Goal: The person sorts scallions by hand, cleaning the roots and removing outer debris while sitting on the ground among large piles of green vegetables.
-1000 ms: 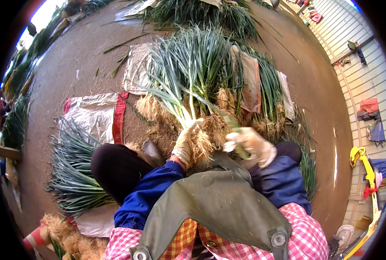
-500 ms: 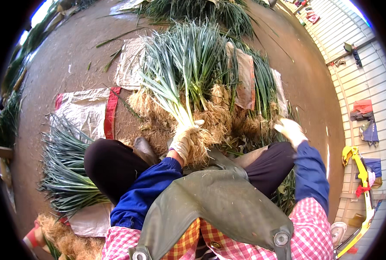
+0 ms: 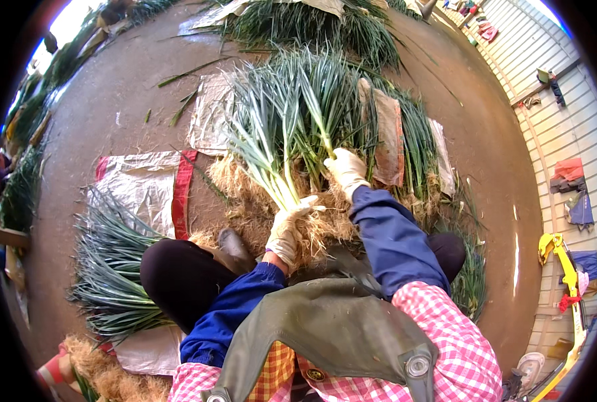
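Observation:
My gloved left hand is closed around the white stalks of a small bunch of green onions, just above their stringy roots. The long green leaves point away from me. To its right, my gloved right hand is closed on the pale lower stalk of a green onion at the big pile. Under and beyond both hands lies that pile of green onions, its tan roots toward me. Part of the right hand's grip is hidden behind its own fingers.
At my left, trimmed green onions lie beside a white sack with red edges. Another sack lies across the pile. More green onions are heaped farther off. A corrugated wall and a yellow-framed object stand at right.
My right hand has moved left from the pile's right side and now grips a green onion there. My left hand keeps its bunch. The view has shifted slightly.

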A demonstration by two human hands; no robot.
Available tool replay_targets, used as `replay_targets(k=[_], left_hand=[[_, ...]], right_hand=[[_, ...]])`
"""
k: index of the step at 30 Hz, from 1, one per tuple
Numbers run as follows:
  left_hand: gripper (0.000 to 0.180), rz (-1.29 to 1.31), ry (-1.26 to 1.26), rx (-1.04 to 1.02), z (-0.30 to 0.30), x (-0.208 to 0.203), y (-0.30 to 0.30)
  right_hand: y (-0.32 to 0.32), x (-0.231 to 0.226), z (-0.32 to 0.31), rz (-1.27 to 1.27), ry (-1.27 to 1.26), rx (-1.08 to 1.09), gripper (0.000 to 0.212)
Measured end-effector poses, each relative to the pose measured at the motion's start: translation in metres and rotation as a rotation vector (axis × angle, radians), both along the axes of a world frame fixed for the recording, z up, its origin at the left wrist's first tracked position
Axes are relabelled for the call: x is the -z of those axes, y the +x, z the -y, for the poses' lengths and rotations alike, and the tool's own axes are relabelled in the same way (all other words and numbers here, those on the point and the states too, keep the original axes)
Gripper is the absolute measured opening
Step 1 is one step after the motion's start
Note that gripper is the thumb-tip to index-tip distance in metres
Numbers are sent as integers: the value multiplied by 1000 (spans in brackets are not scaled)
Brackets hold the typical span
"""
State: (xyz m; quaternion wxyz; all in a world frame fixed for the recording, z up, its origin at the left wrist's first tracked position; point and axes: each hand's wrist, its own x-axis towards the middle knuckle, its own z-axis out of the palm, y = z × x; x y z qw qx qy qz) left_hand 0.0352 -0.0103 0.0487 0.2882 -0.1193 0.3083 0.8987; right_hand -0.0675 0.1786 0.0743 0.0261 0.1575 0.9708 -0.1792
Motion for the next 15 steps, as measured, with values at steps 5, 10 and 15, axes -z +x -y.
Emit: replay_targets(k=[5, 10, 15], left_hand=[[28, 170, -31, -9, -9, 14, 1], [19, 191, 94, -65, -33, 8, 10], [19, 196, 14, 11, -12, 38, 8]], right_hand=[[28, -13, -8, 195, -1357, 124, 19], [37, 69, 8, 300, -1185, 88, 36], [2, 9, 56, 176, -924, 290, 12]])
